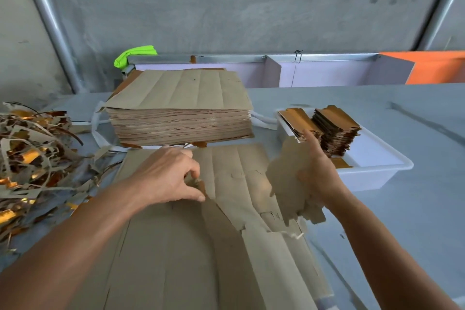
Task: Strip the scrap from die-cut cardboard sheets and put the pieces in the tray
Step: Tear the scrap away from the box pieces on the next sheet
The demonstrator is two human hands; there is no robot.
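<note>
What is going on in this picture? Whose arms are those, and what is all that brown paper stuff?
There is no machine here, just a person working. The picture comes from a camera worn on the person's head, so you look down at their arms as if they were yours.

The left hand pinches a bit of the flat die-cut cardboard sheet lying in front. The right hand holds up a blurry bunch of cut-out pieces, beside the white tray. In the tray stand stacks of finished pieces with shiny gold faces.

Behind the sheet sits a thick stack of sheets. On the far left lies a tangled scrap pile. Everything rests on a grey table.
</note>
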